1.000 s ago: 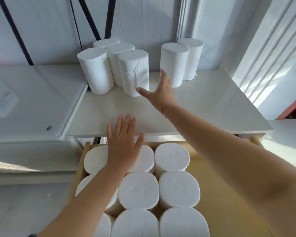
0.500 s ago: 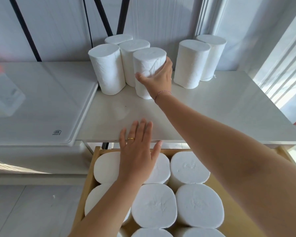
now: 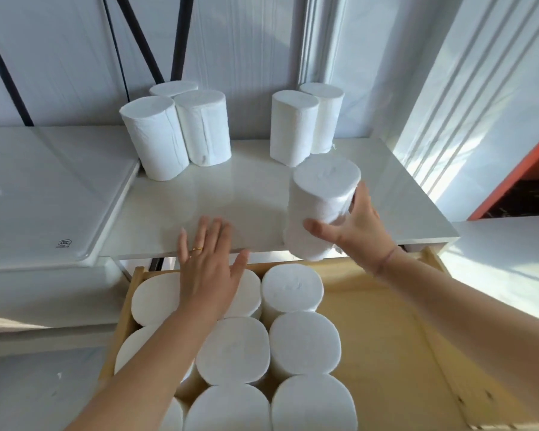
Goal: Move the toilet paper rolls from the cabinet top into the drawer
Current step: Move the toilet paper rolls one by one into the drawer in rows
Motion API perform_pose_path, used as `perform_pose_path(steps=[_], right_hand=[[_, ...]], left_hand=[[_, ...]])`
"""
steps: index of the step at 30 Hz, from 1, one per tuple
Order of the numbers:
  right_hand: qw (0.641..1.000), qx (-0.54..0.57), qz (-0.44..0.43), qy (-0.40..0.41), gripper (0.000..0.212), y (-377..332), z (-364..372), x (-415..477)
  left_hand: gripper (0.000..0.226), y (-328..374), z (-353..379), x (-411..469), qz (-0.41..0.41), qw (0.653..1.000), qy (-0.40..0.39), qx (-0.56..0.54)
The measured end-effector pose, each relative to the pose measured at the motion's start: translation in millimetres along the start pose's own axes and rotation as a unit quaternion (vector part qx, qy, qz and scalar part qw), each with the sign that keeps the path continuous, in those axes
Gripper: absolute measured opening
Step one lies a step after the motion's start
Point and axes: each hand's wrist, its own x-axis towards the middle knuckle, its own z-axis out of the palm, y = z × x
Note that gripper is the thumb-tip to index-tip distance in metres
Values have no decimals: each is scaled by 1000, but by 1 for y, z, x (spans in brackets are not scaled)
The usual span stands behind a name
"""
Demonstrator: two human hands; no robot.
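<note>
Right hand [image 3: 360, 231] grips one toilet paper roll [image 3: 321, 209] above the cabinet top [image 3: 231, 194] edge; left hand [image 3: 210, 269] flat, empty. Advise lowering it upright into the drawer [image 3: 386, 321] beside the packed rolls [image 3: 293, 290].

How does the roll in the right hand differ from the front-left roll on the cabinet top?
The held roll is gripped by the right hand at the cabinet's front edge, tilted; the front-left roll stands untouched, upright, beside two others. The held roll is over the drawer's rim; the other sits far back. Both are plain white.

You hold one white roll [image 3: 322, 209] upright mid-frame above the drawer [image 3: 383, 325]; five rolls [image 3: 196, 129] stand on the cabinet top [image 3: 231, 194].
</note>
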Motion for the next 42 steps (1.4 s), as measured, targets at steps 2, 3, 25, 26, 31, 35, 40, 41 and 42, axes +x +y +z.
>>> perform_pose_path(steps=[2,3,25,26,31,35,40,41,42], right_hand=[[1000,-6,12,-6,92,5,-35,-31],[1000,-10,18,-11,94,9,-50,-46],[873,103,459,-130,84,70,-82,-87],[863,137,469,-123,75,67,-82,-84],[820,254,510,-55,62,70,-55,-83],[820,276,500,-28,53,66,-34,-77],[823,271,496,-52,51,61,-36,-75],[837,222,495,-73,51,60,-39,-74],[864,112,479,-111,53,59,-42,-73]], left_hand=[[71,17,-1,-4,17,1000,-5,-22],[73,29,-1,-8,37,999,-10,-34],[68,79,14,-44,175,971,-161,-35],[68,81,14,-44,181,969,-166,-37],[70,84,17,-44,188,967,-169,-36],[74,84,18,-45,189,967,-168,-32],[79,86,17,-46,187,972,-144,-14],[78,87,15,-45,188,973,-132,-7],[77,88,14,-44,188,975,-118,-5]])
